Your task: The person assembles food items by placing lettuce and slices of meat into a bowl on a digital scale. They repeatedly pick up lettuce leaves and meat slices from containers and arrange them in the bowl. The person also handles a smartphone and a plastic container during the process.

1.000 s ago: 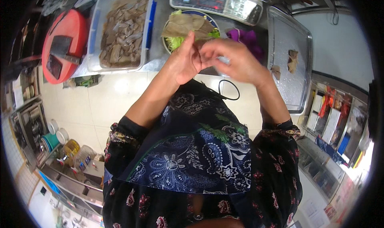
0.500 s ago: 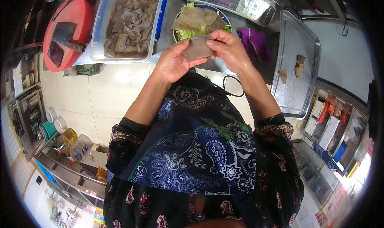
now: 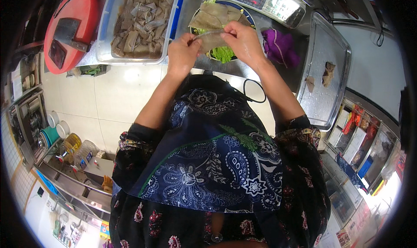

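Presently, in the head view, both hands are at upper centre of the frame, apart from each other, with one thin grey-brown food sheet (image 3: 212, 40) stretched between them. The left hand (image 3: 181, 56) pinches its left end between thumb and fingers, and the right hand (image 3: 244, 41) pinches its right end. The sheet is above the near part of a round plate (image 3: 249, 16) with a dark blue rim.

I judge this sheet to be light, soft and limp, probably wet and rather slippery; it may tear if it is pulled hard. A gentle pinch at two opposite edges seems the proper hold, because one edge alone would let it fold.

On the plate, similar flat pieces (image 3: 215, 15) overlap smoothly, and crinkled bright green lettuce (image 3: 222, 54) shows below them. At upper left, a clear plastic tub (image 3: 105, 35) contains many folded, glistening pieces (image 3: 141, 24). At right, a crumpled purple cloth (image 3: 280, 48) lies beside a shiny metal tray (image 3: 319, 104), whose surface carries droplets and two brownish scraps (image 3: 328, 74).
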The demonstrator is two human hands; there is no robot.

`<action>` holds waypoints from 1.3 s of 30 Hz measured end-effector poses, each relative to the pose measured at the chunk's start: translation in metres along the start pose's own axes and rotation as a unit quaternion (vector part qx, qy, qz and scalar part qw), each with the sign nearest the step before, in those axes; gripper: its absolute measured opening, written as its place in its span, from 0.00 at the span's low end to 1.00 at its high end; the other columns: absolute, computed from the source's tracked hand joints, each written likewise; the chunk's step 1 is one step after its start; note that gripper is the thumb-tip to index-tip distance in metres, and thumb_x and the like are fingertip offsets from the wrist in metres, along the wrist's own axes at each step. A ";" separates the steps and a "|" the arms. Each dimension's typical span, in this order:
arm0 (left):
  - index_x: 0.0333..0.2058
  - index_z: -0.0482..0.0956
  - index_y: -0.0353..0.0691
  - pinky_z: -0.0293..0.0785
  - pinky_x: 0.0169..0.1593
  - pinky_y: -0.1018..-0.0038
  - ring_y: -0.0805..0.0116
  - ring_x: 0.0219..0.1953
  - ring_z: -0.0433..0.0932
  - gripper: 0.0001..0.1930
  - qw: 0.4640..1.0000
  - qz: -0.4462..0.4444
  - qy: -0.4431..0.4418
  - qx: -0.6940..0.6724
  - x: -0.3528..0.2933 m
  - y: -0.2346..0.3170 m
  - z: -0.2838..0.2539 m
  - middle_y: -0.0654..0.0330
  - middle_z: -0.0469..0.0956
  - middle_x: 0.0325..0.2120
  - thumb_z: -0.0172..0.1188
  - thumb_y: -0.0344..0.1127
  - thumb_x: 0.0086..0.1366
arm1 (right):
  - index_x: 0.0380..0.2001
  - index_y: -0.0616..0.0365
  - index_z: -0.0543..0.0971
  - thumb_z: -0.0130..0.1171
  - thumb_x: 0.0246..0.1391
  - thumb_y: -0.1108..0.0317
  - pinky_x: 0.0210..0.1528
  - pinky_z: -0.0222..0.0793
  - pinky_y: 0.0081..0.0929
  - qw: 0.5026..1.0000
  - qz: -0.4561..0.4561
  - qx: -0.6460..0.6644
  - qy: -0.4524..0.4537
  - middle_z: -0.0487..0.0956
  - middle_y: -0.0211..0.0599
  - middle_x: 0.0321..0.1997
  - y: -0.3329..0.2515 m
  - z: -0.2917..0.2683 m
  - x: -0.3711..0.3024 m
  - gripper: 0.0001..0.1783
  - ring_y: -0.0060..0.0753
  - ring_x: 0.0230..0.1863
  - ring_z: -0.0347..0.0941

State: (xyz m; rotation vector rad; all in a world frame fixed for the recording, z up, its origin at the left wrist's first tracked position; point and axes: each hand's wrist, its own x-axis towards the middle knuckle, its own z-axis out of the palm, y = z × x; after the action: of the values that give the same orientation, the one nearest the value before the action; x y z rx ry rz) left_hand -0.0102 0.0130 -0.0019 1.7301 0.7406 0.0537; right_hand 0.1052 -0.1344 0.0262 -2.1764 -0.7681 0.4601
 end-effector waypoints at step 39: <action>0.59 0.54 0.36 0.75 0.35 0.76 0.71 0.34 0.71 0.31 0.984 0.013 0.033 -0.176 0.004 -0.036 0.023 0.56 0.68 0.40 0.56 0.40 0.62 | 0.40 0.61 0.75 0.56 0.52 0.53 0.47 0.68 0.34 0.976 0.192 0.042 0.091 0.77 0.48 0.39 0.076 -0.032 0.006 0.22 0.42 0.44 0.73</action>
State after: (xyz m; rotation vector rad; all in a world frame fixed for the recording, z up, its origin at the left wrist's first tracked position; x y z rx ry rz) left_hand -0.0133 -0.0009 -0.0424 1.4058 0.7101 0.2465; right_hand 0.1554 -0.1877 -0.0114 -2.2518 -0.2219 0.4658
